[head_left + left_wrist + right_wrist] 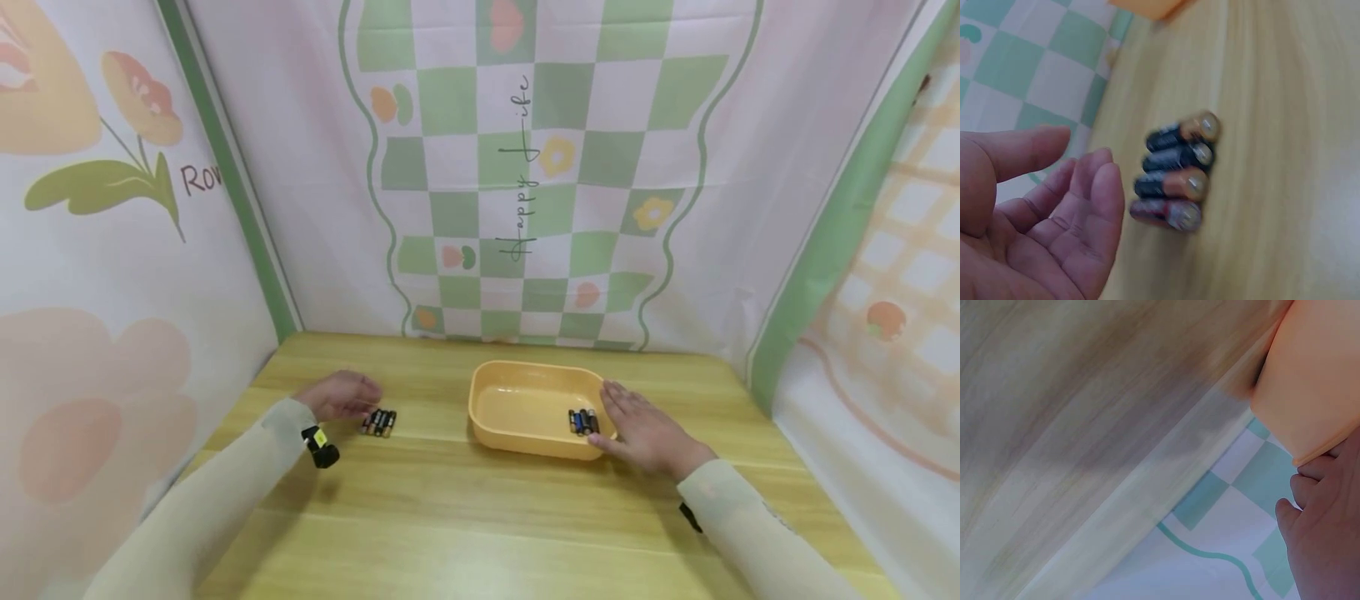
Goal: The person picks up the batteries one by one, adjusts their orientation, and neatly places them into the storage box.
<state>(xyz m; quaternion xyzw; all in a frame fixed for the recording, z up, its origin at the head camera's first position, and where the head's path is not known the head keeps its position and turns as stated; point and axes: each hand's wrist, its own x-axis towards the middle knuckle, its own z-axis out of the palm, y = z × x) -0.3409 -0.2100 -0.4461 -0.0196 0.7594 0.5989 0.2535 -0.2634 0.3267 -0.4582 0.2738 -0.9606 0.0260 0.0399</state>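
Several AA-size batteries (1172,172) lie side by side in a row on the left part of the table. Just behind and to the left of them hovers my left hand (343,395), its fingers loosely bent and nothing held. In the left wrist view, a gap separates the left fingertips (1109,178) from the row. A yellow plastic basin (525,437) stands right of the middle, with several more batteries (583,422) inside by its right wall. My right hand (645,429) rests against the basin's right rim, fingers stretched out along it and thumb near the front corner.
The wooden table (450,517) is backed by a checkered green and white cloth (540,208). Printed curtains (75,333) stand along both sides. Each wrist wears a dark strap, such as the left wrist strap (322,450).
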